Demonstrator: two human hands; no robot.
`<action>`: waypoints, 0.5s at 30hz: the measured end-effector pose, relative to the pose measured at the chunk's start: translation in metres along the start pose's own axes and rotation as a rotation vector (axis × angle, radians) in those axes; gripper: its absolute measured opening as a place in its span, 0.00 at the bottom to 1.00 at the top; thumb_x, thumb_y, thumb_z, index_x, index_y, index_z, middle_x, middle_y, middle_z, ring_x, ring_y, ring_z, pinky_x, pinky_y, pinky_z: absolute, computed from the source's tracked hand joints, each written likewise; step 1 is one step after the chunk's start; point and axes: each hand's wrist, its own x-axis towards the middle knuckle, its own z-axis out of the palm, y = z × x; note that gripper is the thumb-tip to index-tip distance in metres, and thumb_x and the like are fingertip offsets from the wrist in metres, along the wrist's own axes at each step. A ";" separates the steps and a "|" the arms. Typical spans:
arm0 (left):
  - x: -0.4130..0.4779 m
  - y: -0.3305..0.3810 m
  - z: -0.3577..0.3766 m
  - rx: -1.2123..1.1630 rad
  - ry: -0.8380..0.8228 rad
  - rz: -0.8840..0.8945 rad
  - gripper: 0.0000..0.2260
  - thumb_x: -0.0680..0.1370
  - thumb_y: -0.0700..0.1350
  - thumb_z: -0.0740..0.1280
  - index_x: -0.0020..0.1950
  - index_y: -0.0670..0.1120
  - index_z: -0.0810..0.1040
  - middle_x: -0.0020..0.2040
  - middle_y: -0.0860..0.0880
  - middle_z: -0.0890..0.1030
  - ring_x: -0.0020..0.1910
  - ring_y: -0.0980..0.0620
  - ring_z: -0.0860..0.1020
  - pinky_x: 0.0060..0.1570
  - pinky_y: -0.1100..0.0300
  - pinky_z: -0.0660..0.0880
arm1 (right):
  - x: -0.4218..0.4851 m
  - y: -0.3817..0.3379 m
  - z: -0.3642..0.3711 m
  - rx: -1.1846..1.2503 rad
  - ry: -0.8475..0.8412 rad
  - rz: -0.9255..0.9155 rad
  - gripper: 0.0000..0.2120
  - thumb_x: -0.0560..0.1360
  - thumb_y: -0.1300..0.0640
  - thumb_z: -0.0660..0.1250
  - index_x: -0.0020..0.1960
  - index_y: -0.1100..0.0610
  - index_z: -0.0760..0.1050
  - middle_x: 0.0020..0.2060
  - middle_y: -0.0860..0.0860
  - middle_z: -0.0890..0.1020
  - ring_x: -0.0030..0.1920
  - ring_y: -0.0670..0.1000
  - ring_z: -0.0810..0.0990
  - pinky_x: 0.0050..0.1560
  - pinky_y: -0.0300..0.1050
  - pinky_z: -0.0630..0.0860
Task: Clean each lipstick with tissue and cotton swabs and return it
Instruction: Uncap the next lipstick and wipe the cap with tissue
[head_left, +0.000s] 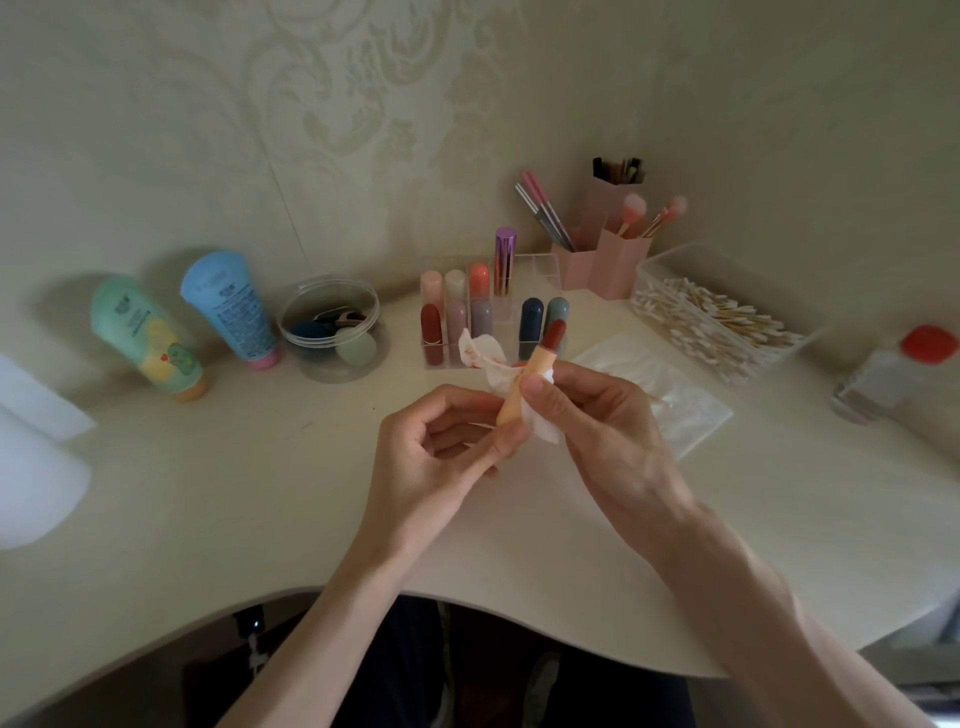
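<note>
At the far left of the cream-coloured bench (260, 493) lie a green squeeze tube (148, 338) and a blue squeeze tube (228, 306), followed by a clear round plastic jar (332, 332) containing sponges. Right of the jar stands a clear acrylic compartment organiser (545, 265) holding capped lipsticks upright; several of its rear-right cells show nothing in them. In front of the organiser, above the bench, the left hand (441, 441) has its grip clamped on the lower end of a peach-barrelled lipstick (511, 402), which is uncapped and tilted, its dark red bullet pointing up and to the right. A crumpled white tissue (488, 353) with red smears is wrapped behind the barrel. The right hand (597, 410) has its grip pinched on this tissue, thumb pressing it against the upper barrel just below the bullet. Behind and to the right are pink brush holders (618, 260), a clear rectangular box of cotton swabs (717, 317), a clear plastic wrapper (670, 395) lying flat, and a small bottle with a red cap (893, 374). Judgement: the tissue wipe of this lipstick is in progress, as the smears indicate. Swab cleaning, capping and return to the organiser appear to remain. The cap is not visible. Which stored lipsticks are already cleaned cannot be determined.
</note>
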 end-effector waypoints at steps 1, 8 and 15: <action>0.001 0.000 0.000 -0.010 -0.039 0.002 0.10 0.74 0.40 0.77 0.54 0.40 0.84 0.46 0.43 0.88 0.42 0.44 0.86 0.38 0.58 0.80 | 0.001 0.000 -0.001 0.013 -0.004 0.001 0.16 0.81 0.52 0.71 0.59 0.65 0.83 0.54 0.66 0.86 0.56 0.67 0.84 0.60 0.61 0.76; 0.000 -0.006 -0.001 0.043 0.054 0.038 0.10 0.69 0.40 0.81 0.47 0.42 0.85 0.41 0.45 0.87 0.36 0.48 0.85 0.40 0.60 0.81 | -0.001 0.000 0.003 -0.061 0.027 -0.021 0.14 0.79 0.55 0.72 0.58 0.63 0.85 0.51 0.61 0.88 0.56 0.59 0.87 0.61 0.55 0.80; 0.002 -0.002 0.002 -0.047 -0.051 -0.039 0.12 0.75 0.43 0.74 0.55 0.40 0.84 0.44 0.42 0.87 0.37 0.43 0.86 0.39 0.56 0.82 | -0.001 -0.002 0.000 -0.071 0.033 -0.010 0.14 0.80 0.53 0.72 0.59 0.62 0.84 0.52 0.61 0.87 0.55 0.63 0.85 0.61 0.59 0.79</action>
